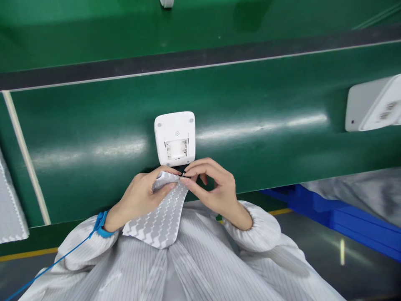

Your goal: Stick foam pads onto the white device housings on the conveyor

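My left hand (142, 194) grips a grey sheet (161, 219) with rows of white wavy marks, thumb on top near its upper corner. The sheet hangs down in front of my gown. Fingers and thumb of my right hand (216, 188) are closed in a pinch at the sheet's top edge, on a small dark piece (183, 174) too small to name. Just beyond both hands, a white device (175, 121) lies on the green bench with its underside up. Its battery compartment (177, 149) is uncovered, showing metal contacts and no batteries.
At the right, another white device (369, 104) rests on the green work surface (266, 92). Part of a similar patterned sheet (11, 205) shows at the left edge. A blue cord (53, 265) runs from my left wristband (102, 224). A blue frame (360, 221) stands below the bench.
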`<state>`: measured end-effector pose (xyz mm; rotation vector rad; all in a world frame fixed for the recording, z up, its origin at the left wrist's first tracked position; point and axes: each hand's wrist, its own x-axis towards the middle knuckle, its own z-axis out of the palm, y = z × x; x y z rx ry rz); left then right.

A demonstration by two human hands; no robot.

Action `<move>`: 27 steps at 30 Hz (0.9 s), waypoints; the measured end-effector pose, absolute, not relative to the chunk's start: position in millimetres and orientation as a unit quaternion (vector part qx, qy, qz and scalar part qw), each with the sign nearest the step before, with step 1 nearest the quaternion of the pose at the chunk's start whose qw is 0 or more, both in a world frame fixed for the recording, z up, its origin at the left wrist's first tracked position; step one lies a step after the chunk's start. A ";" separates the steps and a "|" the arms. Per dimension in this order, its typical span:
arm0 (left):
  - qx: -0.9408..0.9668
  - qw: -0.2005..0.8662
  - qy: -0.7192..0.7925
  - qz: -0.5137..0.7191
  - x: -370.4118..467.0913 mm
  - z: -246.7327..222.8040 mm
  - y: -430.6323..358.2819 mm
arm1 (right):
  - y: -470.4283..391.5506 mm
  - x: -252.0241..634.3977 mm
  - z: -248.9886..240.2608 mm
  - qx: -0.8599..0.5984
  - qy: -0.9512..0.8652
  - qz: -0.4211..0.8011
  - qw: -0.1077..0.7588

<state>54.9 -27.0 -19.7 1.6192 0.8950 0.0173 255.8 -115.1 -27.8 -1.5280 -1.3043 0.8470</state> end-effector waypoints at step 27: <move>0.674 0.651 0.346 0.048 51.8 -23.3 -28.3 | -118.7 261.5 -34.0 -0.620 -0.590 0.281 0.434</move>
